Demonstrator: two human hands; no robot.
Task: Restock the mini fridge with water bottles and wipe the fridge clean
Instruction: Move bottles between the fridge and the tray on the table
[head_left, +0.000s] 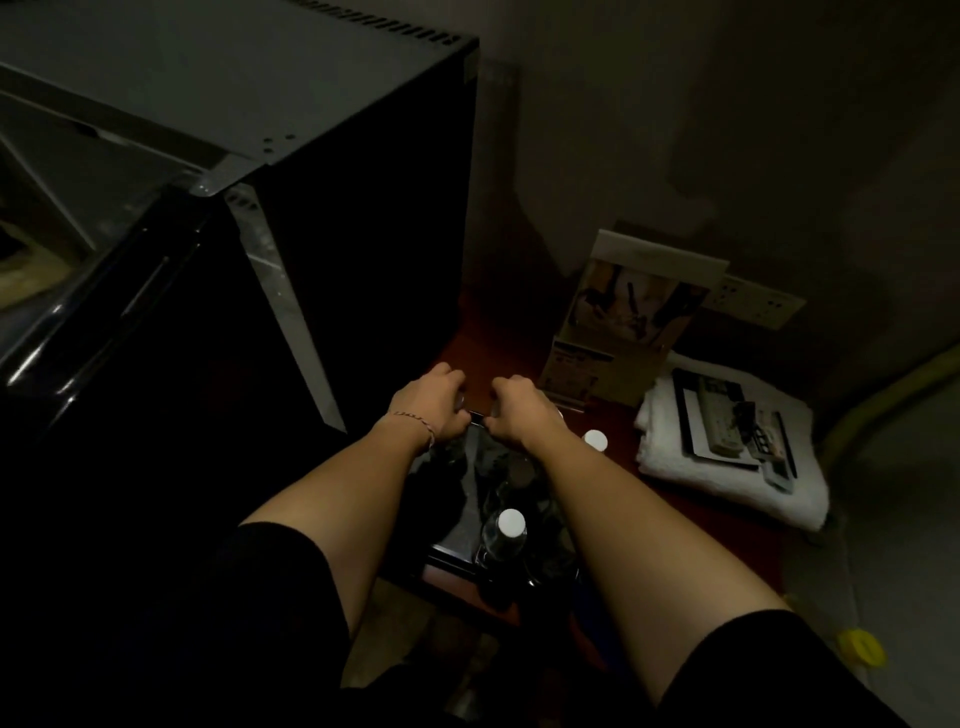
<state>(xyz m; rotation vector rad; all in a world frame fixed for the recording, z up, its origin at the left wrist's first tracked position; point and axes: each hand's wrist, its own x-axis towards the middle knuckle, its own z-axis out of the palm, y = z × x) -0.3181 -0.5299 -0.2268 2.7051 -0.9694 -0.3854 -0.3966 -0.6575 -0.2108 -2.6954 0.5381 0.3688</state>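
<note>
Head view, very dim: both hands, left (434, 402) and right (519, 413), curl around something dark and unclear beside the black mini fridge (291, 218), above a white-capped water bottle (506, 532) standing on a dark tray (452, 556).

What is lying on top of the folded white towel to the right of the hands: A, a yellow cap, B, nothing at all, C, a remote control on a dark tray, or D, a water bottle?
C: a remote control lies on a dark flat tray resting on the folded white towel.
</note>
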